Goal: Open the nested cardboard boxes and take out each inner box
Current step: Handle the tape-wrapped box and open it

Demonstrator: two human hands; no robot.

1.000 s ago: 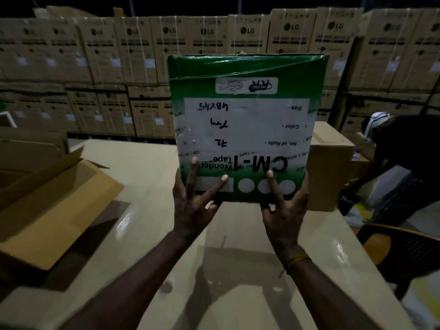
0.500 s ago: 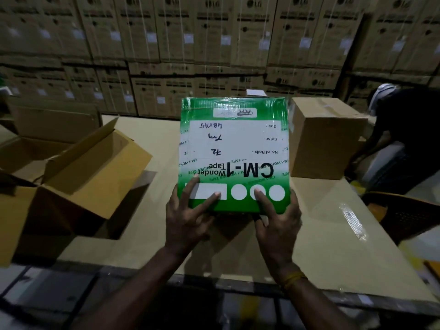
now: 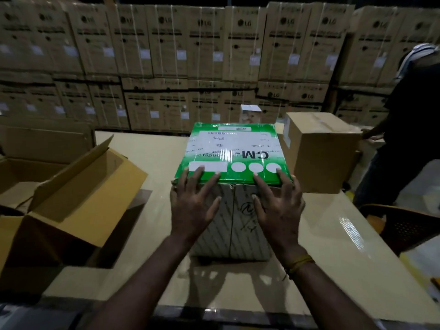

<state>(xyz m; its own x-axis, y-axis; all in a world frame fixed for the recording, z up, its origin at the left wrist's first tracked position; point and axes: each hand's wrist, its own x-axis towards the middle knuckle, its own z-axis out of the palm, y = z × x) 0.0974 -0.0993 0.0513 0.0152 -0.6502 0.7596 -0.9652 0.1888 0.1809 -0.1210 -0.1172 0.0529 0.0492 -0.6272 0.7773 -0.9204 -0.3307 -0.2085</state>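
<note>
A green and white taped box (image 3: 233, 148) marked "CM-1" stands on the tan table (image 3: 333, 236), its printed face turned up and a white hatched side facing me. My left hand (image 3: 192, 206) and my right hand (image 3: 278, 208) lie with spread fingers against that near side, fingertips hooked over the top green edge. To the left sits a large brown cardboard box (image 3: 78, 198) with its flaps open; its inside is mostly dark.
A closed brown carton (image 3: 319, 153) stands just right of the green box. A small white box (image 3: 250, 113) is behind it. Another person (image 3: 409, 115) bends at the right by a chair (image 3: 404, 225). Stacked LG cartons (image 3: 204, 44) wall the back.
The green box came down from being held upright in the air and tipped away from me onto the table. My hands slid from its lower edge to the near side.
</note>
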